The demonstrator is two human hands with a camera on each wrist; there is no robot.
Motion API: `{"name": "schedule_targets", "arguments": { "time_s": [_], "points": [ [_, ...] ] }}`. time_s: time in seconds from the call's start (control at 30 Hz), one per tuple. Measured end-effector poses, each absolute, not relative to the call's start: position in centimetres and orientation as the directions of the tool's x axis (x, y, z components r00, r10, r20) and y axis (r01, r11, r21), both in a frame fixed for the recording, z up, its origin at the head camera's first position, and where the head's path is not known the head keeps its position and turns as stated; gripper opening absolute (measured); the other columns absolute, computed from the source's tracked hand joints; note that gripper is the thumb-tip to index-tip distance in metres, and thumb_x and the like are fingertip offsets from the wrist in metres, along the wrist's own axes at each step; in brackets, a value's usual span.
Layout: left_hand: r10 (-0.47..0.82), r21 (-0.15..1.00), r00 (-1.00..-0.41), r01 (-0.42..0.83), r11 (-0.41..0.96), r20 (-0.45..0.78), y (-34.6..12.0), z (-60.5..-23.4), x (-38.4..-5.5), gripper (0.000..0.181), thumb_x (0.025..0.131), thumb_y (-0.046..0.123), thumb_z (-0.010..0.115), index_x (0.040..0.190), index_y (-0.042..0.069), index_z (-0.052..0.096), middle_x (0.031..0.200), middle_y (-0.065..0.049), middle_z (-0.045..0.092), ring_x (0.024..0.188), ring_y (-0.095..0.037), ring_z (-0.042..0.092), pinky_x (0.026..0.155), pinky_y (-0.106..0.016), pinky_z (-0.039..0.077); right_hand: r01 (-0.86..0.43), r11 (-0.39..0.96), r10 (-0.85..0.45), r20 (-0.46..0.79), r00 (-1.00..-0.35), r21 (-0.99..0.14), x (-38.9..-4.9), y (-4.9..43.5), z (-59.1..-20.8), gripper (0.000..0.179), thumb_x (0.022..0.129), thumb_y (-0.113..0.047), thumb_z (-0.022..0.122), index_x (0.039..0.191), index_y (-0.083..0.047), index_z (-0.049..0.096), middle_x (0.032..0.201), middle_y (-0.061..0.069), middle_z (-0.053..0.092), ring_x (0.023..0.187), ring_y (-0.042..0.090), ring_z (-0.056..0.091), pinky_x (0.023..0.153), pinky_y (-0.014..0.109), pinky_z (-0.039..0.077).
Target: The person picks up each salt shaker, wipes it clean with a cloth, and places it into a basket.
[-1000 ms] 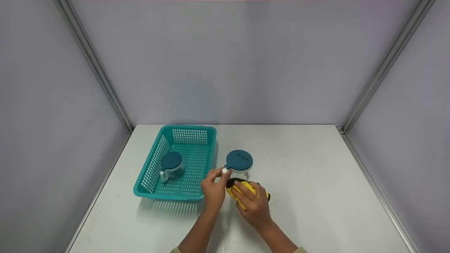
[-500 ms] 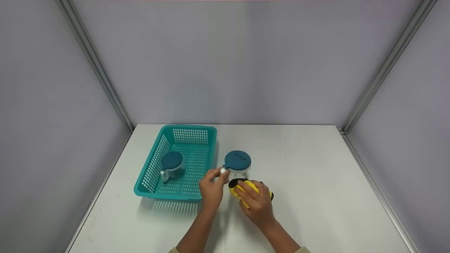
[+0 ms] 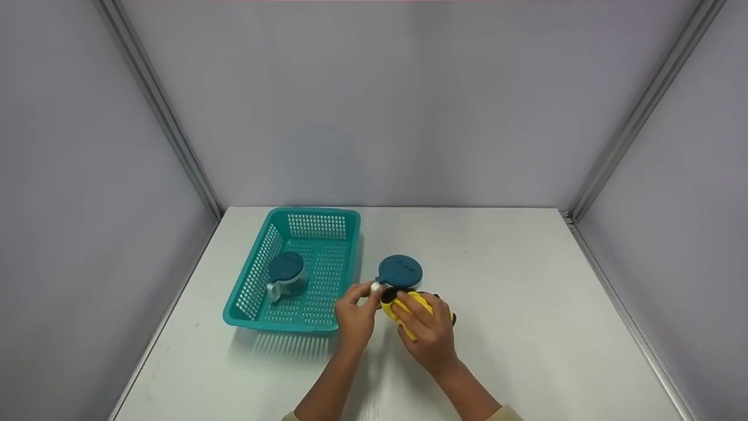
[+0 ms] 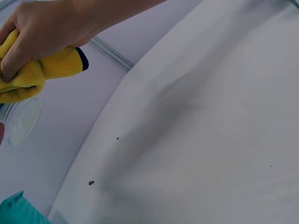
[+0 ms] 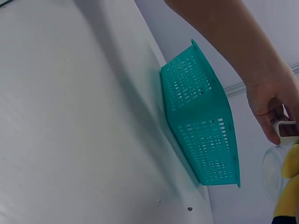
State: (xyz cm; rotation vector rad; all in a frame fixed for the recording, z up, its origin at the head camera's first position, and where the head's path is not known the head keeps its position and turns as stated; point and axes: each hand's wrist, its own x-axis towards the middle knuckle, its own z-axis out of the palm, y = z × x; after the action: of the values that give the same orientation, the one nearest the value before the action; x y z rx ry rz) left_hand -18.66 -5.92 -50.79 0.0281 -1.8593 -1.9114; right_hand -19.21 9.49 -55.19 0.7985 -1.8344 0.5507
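Observation:
My left hand [image 3: 355, 318] pinches the white handle [image 5: 287, 130] of a clear jar [image 4: 25, 120] with a round dark blue lid [image 3: 400, 271]. Both wrist views show the jar held up off the table. In my right hand [image 3: 431, 333] is a bunched yellow cloth [image 4: 60, 64] with black edging, pressed against the near side of the jar. From the head, cloth and fingers hide most of the jar's body. A second jar [image 3: 286, 275], also blue-lidded with a pale handle, stands inside the teal basket [image 3: 280, 328] on the left.
The basket has perforated walls and sits on a white table [image 3: 526, 327], just left of my left hand. Grey-white panels [image 3: 374, 105] enclose the table at the back and both sides. Small dark specks [image 4: 91, 183] mark the tabletop.
The cloth has shifted slightly up over the jar's side, covering more of its clear body. Jar and left hand have moved a little left, then back right. The basket stays put.

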Motion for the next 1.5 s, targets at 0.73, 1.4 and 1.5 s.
{"name": "schedule_targets", "arguments": {
  "time_s": [0.73,1.4,1.5],
  "points": [
    [-0.356,0.928,-0.858,0.364,0.085,0.369,-5.9,-50.5,-19.0,0.014,0.086,0.004,0.075,0.098,-0.001,0.076,0.084,-0.01,0.069,0.08,-0.012,0.063,0.066,-0.029,0.058,-0.663,0.746,-0.328,0.83,-0.451,-0.065,-18.2,8.0,-56.2,0.037,0.079,-0.019,0.077,0.115,-0.02,0.074,0.131,-0.005,0.065,0.103,0.029,0.056,0.08,0.042,0.052],
    [-0.34,0.968,-0.922,0.231,-0.098,0.185,-7.2,-50.5,-19.2,0.018,0.089,0.008,0.072,0.105,-0.002,0.073,0.09,-0.013,0.068,0.085,-0.029,0.069,0.074,-0.045,0.06,-0.749,0.659,-0.279,0.901,-0.332,-0.071,-19.0,8.8,-57.7,0.025,0.09,-0.018,0.063,0.113,-0.018,0.074,0.129,0.003,0.066,0.102,0.031,0.059,0.083,0.042,0.052],
    [-0.321,0.963,-0.925,0.248,-0.104,0.204,-7.2,-50.5,-19.3,0.017,0.089,0.007,0.071,0.104,-0.003,0.073,0.091,-0.015,0.068,0.086,-0.027,0.069,0.073,-0.043,0.06,-0.751,0.657,-0.252,0.916,-0.311,-0.075,-19.2,8.9,-57.6,0.023,0.095,-0.021,0.058,0.11,-0.016,0.075,0.126,0.005,0.067,0.101,0.031,0.059,0.085,0.04,0.051]
  ]
}}
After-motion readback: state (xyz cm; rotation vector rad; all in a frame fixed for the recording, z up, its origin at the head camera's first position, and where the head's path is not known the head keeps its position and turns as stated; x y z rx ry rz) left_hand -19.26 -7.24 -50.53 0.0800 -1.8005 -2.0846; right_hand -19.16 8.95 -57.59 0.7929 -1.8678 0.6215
